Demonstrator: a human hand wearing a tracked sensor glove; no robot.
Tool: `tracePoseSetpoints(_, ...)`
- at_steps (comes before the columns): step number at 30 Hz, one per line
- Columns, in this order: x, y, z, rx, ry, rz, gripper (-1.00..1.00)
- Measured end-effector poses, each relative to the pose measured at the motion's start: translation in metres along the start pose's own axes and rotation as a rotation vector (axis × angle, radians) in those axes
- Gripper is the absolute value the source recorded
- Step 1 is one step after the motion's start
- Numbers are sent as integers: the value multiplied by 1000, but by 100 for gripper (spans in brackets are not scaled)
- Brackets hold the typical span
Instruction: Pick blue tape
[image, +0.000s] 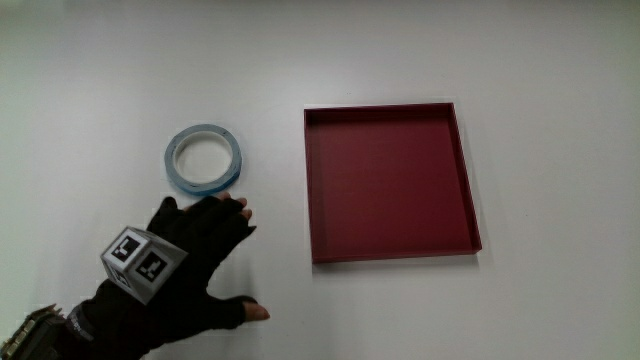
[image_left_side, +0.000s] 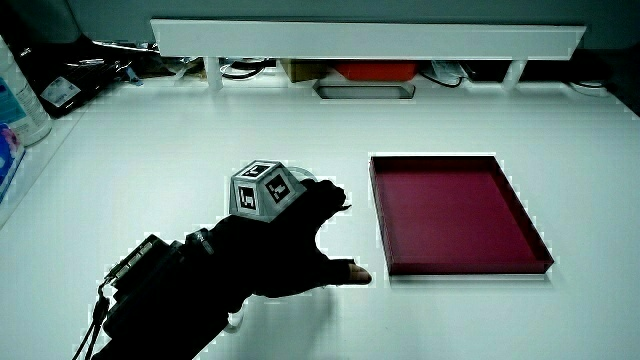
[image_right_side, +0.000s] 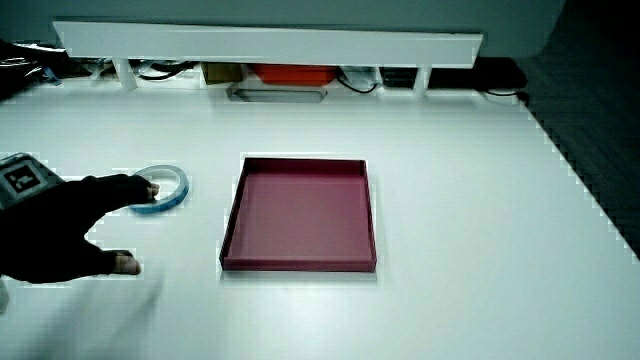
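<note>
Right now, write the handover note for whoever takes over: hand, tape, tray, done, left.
Hand: spread, holding nothing, fingertips at the tape's near edge.
Tape: flat on the table beside the red tray, not lifted.
Tray: nothing in it.
Done: the reach to the tape.
Left: close the fingers on the tape and lift it.
</note>
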Motion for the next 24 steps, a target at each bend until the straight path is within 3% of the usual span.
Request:
tracePoseSetpoints(1, 0, 0, 4, 25, 24, 32, 0)
tracePoseSetpoints(3, -2, 3, 9, 26, 71, 42, 0)
tracePoseSetpoints(5, -9, 6, 10, 45, 85, 85, 0)
tracePoseSetpoints(6, -10, 8, 13, 57, 98, 76, 0)
tracePoseSetpoints(8, -20, 12, 10, 51, 63, 100, 0)
tracePoseSetpoints(9, -21, 14, 13, 70, 87, 95, 0)
tracePoseSetpoints(10, -27, 16, 10, 74, 64, 110, 0)
tracePoseSetpoints(12, -33, 20, 11, 55, 73, 144, 0)
tracePoseSetpoints(18, -54, 33, 10, 71, 67, 187, 0)
tracePoseSetpoints(21, -59, 39, 11, 80, 100, 198, 0)
tracePoseSetpoints(24, -69, 43, 7, 70, 66, 233, 0)
